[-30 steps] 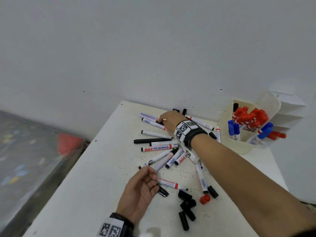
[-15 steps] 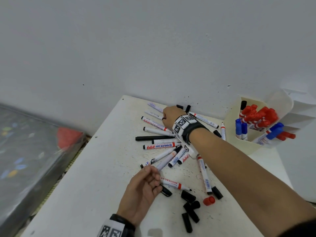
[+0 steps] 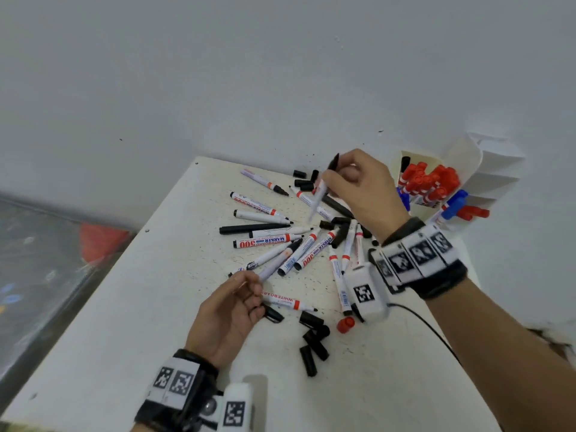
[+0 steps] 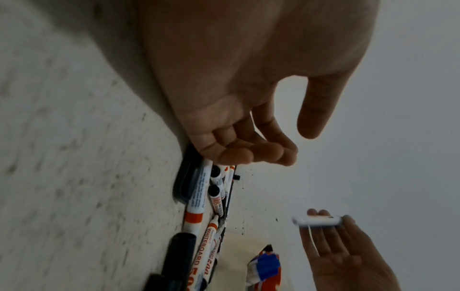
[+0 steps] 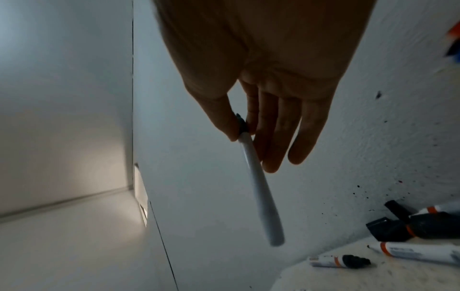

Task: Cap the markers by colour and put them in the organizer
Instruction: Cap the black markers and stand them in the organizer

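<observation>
We see our right hand (image 3: 363, 188) raised above the far edge of the tabletop (image 3: 149, 310), pinching 1 uncapped marker (image 3: 321, 194) between thumb and forefinger near its dark tip. Its barrel is white and slim and hangs tilted down toward the pile, clear of everything below; the right wrist view shows the other fingers (image 5: 278, 137) extended loosely beside the barrel.

Our left hand (image 3: 230, 310) rests low near the middle of the tabletop with fingers curled; they touch the butt ends of the nearest markers, but we cannot tell whether they actually grip 1. In the left wrist view the fingertips (image 4: 248, 155) curl together with the thumb held apart.

The loose markers (image 3: 274, 241) lie fanned across the far half of the tabletop, white barrels with red bands and printed labels, most with bare black tips; roughly 15, though overlaps keep us from an exact count. 1 all-black marker (image 3: 252, 228) lies among them. Toward the near right we count 5 black caps (image 3: 314, 341) in a loose cluster and 1 red cap (image 3: 345, 324) just beside them. More black caps sit along the far edge.

The organizer (image 3: 461, 169), white and tiered, stands at the far right corner, holding a bunch of red-capped markers (image 3: 427, 182) and a few blue-capped markers (image 3: 453, 205), too crowded to count.
</observation>
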Available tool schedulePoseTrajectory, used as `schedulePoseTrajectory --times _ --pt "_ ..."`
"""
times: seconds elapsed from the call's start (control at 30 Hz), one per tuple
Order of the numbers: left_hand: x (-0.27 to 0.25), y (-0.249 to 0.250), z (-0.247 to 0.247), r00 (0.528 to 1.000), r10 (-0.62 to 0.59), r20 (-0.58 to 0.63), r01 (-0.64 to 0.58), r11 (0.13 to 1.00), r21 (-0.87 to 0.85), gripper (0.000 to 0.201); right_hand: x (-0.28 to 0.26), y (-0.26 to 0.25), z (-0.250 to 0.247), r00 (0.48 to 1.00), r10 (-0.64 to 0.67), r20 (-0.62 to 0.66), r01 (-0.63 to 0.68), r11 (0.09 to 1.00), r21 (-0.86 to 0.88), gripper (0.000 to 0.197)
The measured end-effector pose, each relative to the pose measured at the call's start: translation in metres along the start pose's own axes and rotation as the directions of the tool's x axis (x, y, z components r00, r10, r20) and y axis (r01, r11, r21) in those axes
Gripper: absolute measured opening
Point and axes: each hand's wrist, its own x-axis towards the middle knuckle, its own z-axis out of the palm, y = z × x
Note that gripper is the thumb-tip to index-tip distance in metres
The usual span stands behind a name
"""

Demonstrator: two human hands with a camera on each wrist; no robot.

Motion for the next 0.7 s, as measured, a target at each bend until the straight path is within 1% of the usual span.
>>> schedulePoseTrajectory --times 0.07,0.1,0.13,0.17,0.2,0.23,0.27,0.3,0.33,0.37,0.4,0.43,0.5,0.57,0.63,0.7 --pt "0.0 0.006 0.007 0.999 0.016 0.037 -0.022 0.988 0.156 0.042 -0.034 -0.007 -0.013 0.997 0.073 -0.005 -0.071 0.988 0.137 0.008" --pt "0.0 0.011 0.012 0.998 0.027 0.051 -0.04 0.959 0.282 0.04 -0.051 -0.009 -0.018 0.995 0.098 -0.018 -0.093 0.98 0.176 0.011" --pt "0.0 0.017 0.017 0.997 0.039 0.063 -0.063 0.895 0.442 0.035 -0.067 -0.01 -0.022 0.993 0.109 -0.036 -0.099 0.976 0.195 0.014" --pt "0.0 0.023 0.021 0.995 0.052 0.081 -0.091 0.779 0.62 0.028 -0.081 -0.011 -0.024 0.992 0.116 -0.054 -0.103 0.974 0.204 0.014" --pt "0.0 0.03 0.025 0.992 0.056 0.109 -0.12 0.603 0.789 0.019 -0.095 -0.01 -0.026 0.989 0.13 -0.068 -0.113 0.971 0.212 0.013" --pt "0.001 0.036 0.028 0.987 0.044 0.157 -0.161 0.386 0.908 0.012 -0.106 -0.007 -0.027 0.985 0.152 -0.08 -0.131 0.966 0.223 0.012" --pt "0.004 0.041 0.03 0.979 0.013 0.203 -0.202 0.155 0.967 0.008 -0.117 -0.003 -0.027 0.979 0.181 -0.091 -0.155 0.959 0.238 0.012" --pt "0.005 0.044 0.032 0.973 -0.028 0.231 -0.232 -0.049 0.971 0.006 -0.127 0.002 -0.026 0.973 0.212 -0.096 -0.181 0.95 0.255 0.013" --pt "0.006 0.045 0.035 0.968 -0.073 0.239 -0.249 -0.203 0.947 0.005 -0.136 0.007 -0.024 0.966 0.24 -0.098 -0.205 0.939 0.277 0.013" --pt "0.007 0.044 0.039 0.963 -0.119 0.242 -0.268 -0.311 0.912 0.006 -0.145 0.011 -0.023 0.958 0.267 -0.103 -0.225 0.926 0.303 0.013" --pt "0.007 0.042 0.043 0.954 -0.159 0.255 -0.297 -0.376 0.878 0.009 -0.153 0.015 -0.021 0.95 0.291 -0.111 -0.242 0.913 0.329 0.013" --pt "0.008 0.038 0.046 0.942 -0.192 0.274 -0.331 -0.414 0.848 0.012 -0.161 0.018 -0.019 0.943 0.312 -0.118 -0.255 0.902 0.349 0.013" --pt "0.01 0.028 0.054 0.916 -0.238 0.322 -0.398 -0.462 0.792 0.012 -0.173 0.021 -0.013 0.93 0.349 -0.116 -0.281 0.877 0.389 0.015" --pt "0.015 0.016 0.061 0.896 -0.26 0.359 -0.443 -0.498 0.746 0.018 -0.183 0.022 -0.008 0.921 0.375 -0.106 -0.3 0.856 0.42 0.017" --pt "0.02 0.005 0.064 0.898 -0.271 0.345 -0.439 -0.547 0.712 0.025 -0.191 0.024 -0.004 0.916 0.387 -0.109 -0.307 0.849 0.429 0.022" --pt "0.024 -0.003 0.066 0.902 -0.288 0.323 -0.432 -0.599 0.674 0.026 -0.197 0.025 -0.001 0.918 0.382 -0.111 -0.303 0.852 0.427 0.021"
